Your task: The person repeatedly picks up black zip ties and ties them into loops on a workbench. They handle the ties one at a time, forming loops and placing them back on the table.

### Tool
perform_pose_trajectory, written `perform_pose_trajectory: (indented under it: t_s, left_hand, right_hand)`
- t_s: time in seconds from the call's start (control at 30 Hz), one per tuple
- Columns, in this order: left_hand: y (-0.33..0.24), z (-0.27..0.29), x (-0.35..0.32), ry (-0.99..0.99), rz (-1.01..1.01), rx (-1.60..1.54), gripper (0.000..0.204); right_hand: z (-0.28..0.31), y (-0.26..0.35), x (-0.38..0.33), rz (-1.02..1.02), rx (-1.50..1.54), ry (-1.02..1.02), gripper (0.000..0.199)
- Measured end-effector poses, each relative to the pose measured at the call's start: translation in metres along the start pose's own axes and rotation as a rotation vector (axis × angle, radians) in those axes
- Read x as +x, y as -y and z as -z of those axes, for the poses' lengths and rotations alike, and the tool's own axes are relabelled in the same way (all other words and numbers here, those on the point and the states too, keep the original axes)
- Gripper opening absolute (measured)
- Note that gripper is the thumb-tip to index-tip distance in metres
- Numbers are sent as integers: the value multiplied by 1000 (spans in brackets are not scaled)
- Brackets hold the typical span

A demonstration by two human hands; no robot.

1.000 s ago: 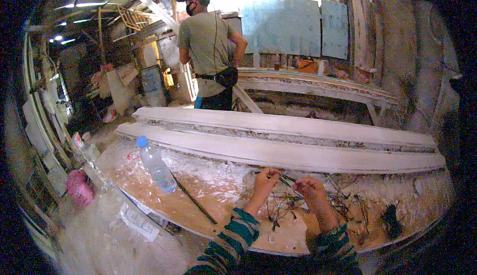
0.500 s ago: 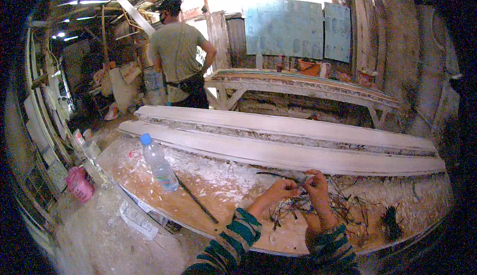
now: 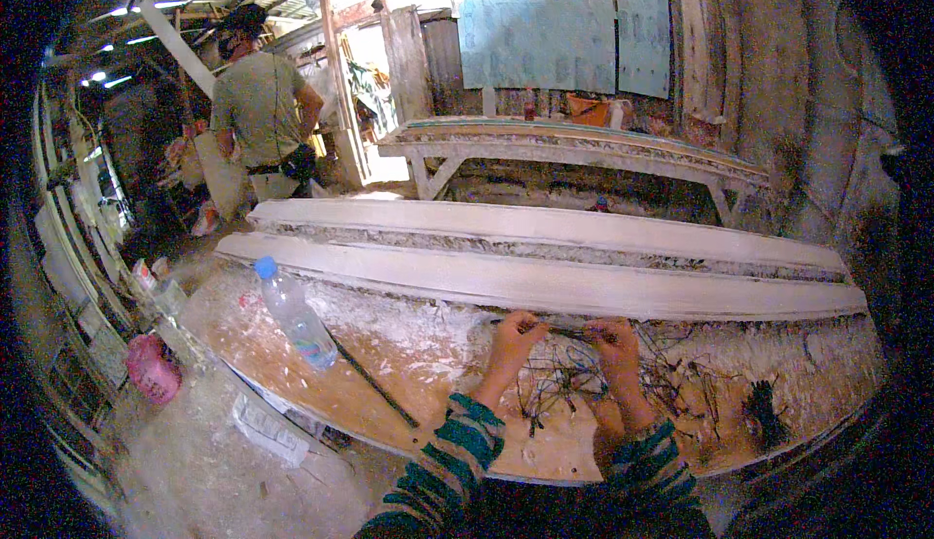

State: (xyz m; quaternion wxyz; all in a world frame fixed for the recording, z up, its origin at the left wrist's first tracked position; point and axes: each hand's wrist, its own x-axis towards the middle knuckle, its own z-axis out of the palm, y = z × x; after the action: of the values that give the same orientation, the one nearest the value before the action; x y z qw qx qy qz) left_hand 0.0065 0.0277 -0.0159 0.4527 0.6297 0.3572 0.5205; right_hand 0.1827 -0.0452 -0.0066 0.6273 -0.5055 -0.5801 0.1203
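My left hand [image 3: 518, 337] and my right hand [image 3: 615, 344] are raised just above the table, a short way apart. A thin dark strand [image 3: 564, 331] runs between them, pinched in the fingers of both. Its tip sticks out left of my left hand. Under my hands lies a loose tangle of thin dark strands [image 3: 564, 376], spreading to the right. A dark tuft-like bundle [image 3: 767, 414] lies farther right. Beyond my hands, two long whitish boards, the nearer board [image 3: 525, 284] and the farther board [image 3: 545, 231], lie across the table.
A clear plastic bottle [image 3: 300, 317] with a blue cap rests at left, beside a dark thin rod [image 3: 375, 383]. The wooden table [image 3: 438, 413] bears white smears. A pink bag [image 3: 153, 369] sits on the floor. Behind stand another bench [image 3: 584, 140] and a person [image 3: 258, 101].
My hands have drawn apart, the left moving left, with the strand now stretched between them. The person at the back has moved left in the picture, and the view has shifted slightly.
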Motion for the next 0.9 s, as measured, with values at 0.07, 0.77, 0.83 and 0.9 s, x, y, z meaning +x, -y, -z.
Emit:
perform_pose_trajectory:
  t_s: [0.07,0.77,0.83,0.9]
  left_hand:
    - [-3,4,0,-103,-6,18,17]
    - [13,-2,2,51,-53,114,20]
    - [4,-2,-2,140,15,146,24]
    - [-7,-4,-4,230,43,123,26]
  right_hand:
    - [-3,6,-2,65,14,77,7]
    - [6,51,-5,-365,401,508,6]
    - [5,45,-4,-399,419,448,6]
    - [-1,33,-2,-361,450,369,7]
